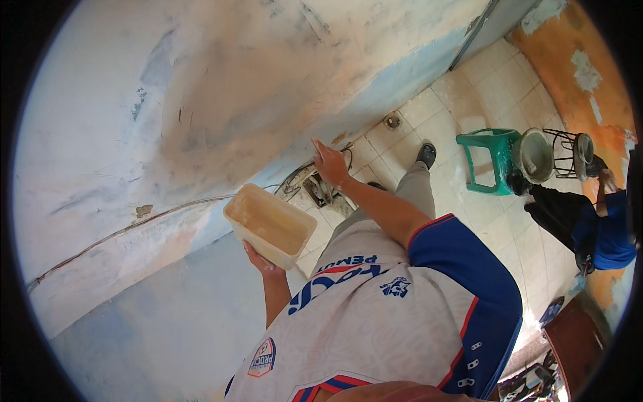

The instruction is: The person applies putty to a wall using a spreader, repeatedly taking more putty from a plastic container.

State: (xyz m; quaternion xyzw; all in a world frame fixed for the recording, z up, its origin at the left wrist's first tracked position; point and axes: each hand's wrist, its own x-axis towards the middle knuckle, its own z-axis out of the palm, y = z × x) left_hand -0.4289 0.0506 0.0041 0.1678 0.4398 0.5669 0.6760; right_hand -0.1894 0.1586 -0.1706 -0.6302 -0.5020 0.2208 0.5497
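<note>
My left hand (262, 257) grips a rectangular, off-white plastic tub (273, 250) from below and along its near side. Pale, yellowish smears coat the inside of the tub, which tilts with its mouth toward me. My right hand (329, 165) is raised in front of the lower wall, up and to the right of the tub. Its fingers point toward the wall, the foremost stretched out, and no held thing shows among them. The wall (228, 100) is patchy, with white, beige and pale blue areas and dark smudges.
A cable (134, 224) runs along the wall to a tangle of wires near my feet. On the tiled floor (442, 107) stands a green stool (492, 161), beside a bucket (536, 155) and a black metal stand (564, 155). Another person in blue (613, 231) is at the right.
</note>
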